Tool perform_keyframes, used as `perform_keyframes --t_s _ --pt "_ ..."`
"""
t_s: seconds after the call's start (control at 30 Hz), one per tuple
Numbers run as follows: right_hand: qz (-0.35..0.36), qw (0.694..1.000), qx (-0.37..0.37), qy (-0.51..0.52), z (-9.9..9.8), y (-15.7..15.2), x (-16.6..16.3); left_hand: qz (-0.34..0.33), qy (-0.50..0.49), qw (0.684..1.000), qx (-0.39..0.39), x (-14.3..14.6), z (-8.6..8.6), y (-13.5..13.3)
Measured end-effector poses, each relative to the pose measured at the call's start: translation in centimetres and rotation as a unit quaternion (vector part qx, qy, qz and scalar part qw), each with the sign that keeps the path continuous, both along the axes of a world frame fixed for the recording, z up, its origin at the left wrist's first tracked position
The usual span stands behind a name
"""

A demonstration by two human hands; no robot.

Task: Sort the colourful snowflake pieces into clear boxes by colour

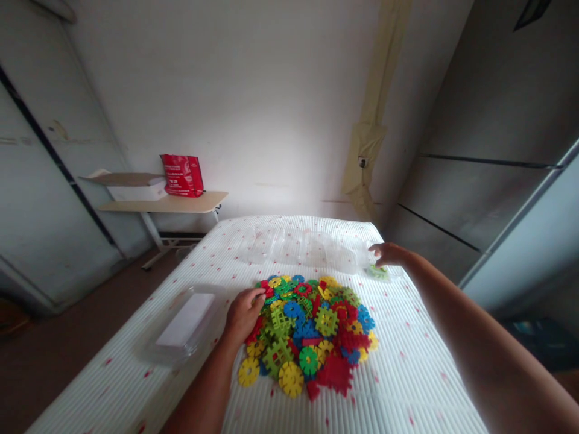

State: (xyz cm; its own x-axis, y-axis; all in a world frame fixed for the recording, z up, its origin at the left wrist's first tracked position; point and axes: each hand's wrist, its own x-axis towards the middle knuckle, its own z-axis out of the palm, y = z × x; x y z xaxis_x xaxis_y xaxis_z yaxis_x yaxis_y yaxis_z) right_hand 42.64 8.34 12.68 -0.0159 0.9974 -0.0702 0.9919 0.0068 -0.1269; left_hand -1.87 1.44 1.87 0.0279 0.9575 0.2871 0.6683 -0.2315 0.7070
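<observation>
A mound of plastic interlocking building pieces (293, 310) in red, yellow, blue and green, some round and notched, some square, lies on the covered table. At its left edge is my left hand (244, 314), fingers curled closed against a red piece (268, 289); what the fingertips grip is hidden. My right hand (388, 254) reaches to the far right, thumb and forefinger apart, above the right end of a row of clear plastic containers (312, 248). Just below that hand, a light green piece (379, 272) sits in a clear container.
To the left of the mound rests a clear plastic box (169, 349) with a white rectangle (186, 319) on it. The white quilted cover (389, 398) drapes the table. Behind at left, a side table (181, 204) bears a red bag (183, 176) and a white box (138, 191).
</observation>
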Motion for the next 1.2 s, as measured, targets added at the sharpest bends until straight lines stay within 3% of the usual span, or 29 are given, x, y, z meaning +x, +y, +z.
perform_keyframes --t_s 0.2,0.4,0.6,0.9,1.0,1.1,1.2 --pt "0.032 0.993 0.101 0.055 1.0 -4.4 -3.3 -0.004 0.004 1.000 0.005 0.0 0.2 0.0" --pt "0.057 0.988 0.090 0.108 -2.9 -9.5 -8.0 -0.006 0.002 1.000 0.018 0.1 0.3 -0.2" --pt "-0.008 0.995 0.063 0.079 -5.4 -9.9 -10.3 -0.007 0.008 1.000 0.016 -0.1 -0.3 0.0" --pt "-0.021 0.987 0.082 0.136 -4.7 -10.0 -9.7 -0.006 -0.004 1.000 0.018 -0.3 -0.6 0.2" --pt "0.005 0.955 0.101 0.278 -4.1 -10.3 -9.8 -0.004 -0.007 1.000 0.019 -0.2 -0.5 0.2" --pt "0.029 0.892 0.096 0.441 -3.9 -10.5 -10.8 -0.005 -0.011 1.000 0.021 -0.3 -0.6 0.2" --pt "0.053 0.860 0.108 0.495 -4.3 -10.7 -12.1 -0.006 -0.008 1.000 0.022 -0.3 -0.7 0.3"
